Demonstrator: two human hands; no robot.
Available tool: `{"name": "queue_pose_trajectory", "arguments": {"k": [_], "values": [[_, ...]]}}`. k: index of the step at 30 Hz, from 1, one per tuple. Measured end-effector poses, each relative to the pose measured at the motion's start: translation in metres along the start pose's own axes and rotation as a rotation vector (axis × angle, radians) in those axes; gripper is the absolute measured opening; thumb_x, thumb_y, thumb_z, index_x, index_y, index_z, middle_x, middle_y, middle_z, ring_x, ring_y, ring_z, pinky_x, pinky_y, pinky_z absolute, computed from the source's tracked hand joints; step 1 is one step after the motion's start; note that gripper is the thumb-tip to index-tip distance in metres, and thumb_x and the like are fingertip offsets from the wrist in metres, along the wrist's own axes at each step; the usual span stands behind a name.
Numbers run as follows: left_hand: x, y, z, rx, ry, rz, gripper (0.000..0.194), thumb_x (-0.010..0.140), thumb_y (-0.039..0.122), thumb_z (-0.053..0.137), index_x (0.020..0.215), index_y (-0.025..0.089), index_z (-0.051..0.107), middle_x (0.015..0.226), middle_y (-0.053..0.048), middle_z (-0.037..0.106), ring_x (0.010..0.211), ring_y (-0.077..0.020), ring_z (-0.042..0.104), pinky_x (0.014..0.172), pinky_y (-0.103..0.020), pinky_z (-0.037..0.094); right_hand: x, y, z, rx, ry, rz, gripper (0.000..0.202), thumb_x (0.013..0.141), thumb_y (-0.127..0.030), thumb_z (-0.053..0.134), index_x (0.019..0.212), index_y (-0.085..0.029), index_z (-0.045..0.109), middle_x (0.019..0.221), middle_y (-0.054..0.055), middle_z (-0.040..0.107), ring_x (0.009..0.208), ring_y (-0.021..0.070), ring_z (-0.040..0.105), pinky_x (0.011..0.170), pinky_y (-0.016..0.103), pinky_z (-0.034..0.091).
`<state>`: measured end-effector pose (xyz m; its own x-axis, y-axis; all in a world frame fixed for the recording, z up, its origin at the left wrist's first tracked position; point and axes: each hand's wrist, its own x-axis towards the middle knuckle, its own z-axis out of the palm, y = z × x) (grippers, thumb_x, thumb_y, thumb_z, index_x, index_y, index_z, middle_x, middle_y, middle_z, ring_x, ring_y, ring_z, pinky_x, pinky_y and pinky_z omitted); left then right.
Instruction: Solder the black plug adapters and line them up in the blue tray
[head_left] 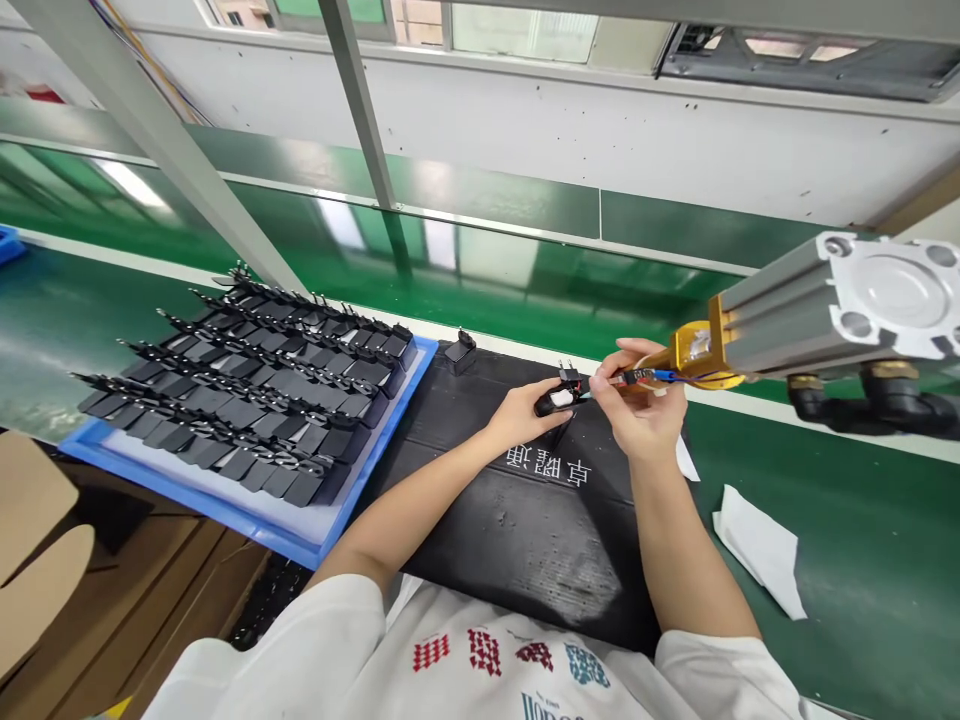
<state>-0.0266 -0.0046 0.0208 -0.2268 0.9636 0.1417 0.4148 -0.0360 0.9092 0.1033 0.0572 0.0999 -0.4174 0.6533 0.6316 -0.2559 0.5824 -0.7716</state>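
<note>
Holding a small black plug adapter point(559, 396) above the black mat point(525, 540), the left hand point(525, 412) closes its fingers around the body, so that the two metal prongs stand upward and a pale patch on the housing faces the camera. The right hand point(641, 405) pinches a thin tool point(637, 377) (its shaft shows a red and a blue section) with its tip touching or just beside the adapter's top; the exact point of contact is too small to tell. Both hands work well above the mat's printed white characters.

As to progress, one piece is in hand and appears mid-operation. A second, similar adapter point(460, 352) sits alone at the mat's far edge; whether it is finished cannot be told. To the left, a blue tray point(315, 545) carries several rows of dark parts point(247, 400) laid in overlapping lines, apparently a large batch, though the picture does not show which of them have been treated.

A metal pneumatic cylinder point(832, 305) with a brass-coloured fitting projects from the right, just behind the right hand. White paper scraps point(757, 545) lie on the green conveyor belt point(862, 560), and cardboard point(37, 560) occupies the lower left.
</note>
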Motion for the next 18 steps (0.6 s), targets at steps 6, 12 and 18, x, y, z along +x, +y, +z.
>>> {"name": "queue_pose_trajectory", "arguments": {"k": [6,12,18], "values": [[-0.001,0.002,0.001,-0.022,-0.015,0.010,0.049,0.078,0.026,0.074,0.125,0.018,0.064,0.114,-0.006,0.074,0.100,-0.0223,0.070,0.093,-0.033,0.054,0.000,-0.001,-0.001,0.007,-0.022,-0.026,0.034,0.083,-0.023,0.072,0.114,-0.031,0.058,0.082,-0.001,0.061,0.071,0.0131,0.061,0.054,0.023,0.051],[0.000,0.000,0.002,-0.029,-0.019,0.000,0.045,0.078,0.022,0.071,0.122,0.017,0.064,0.114,-0.005,0.074,0.100,-0.0217,0.069,0.092,-0.032,0.052,-0.001,-0.002,-0.001,0.019,-0.038,-0.038,0.037,0.080,-0.025,0.076,0.112,-0.031,0.059,0.082,-0.002,0.062,0.073,0.0134,0.062,0.053,0.022,0.052],[0.002,-0.014,0.016,-0.169,-0.011,-0.057,0.044,0.073,0.020,0.074,0.116,0.019,0.063,0.108,-0.002,0.073,0.096,-0.0199,0.069,0.087,-0.031,0.054,-0.001,-0.008,0.014,0.044,-0.021,-0.036,0.039,0.078,-0.025,0.078,0.111,-0.029,0.058,0.081,-0.003,0.062,0.071,0.0132,0.062,0.055,0.023,0.052]]}}
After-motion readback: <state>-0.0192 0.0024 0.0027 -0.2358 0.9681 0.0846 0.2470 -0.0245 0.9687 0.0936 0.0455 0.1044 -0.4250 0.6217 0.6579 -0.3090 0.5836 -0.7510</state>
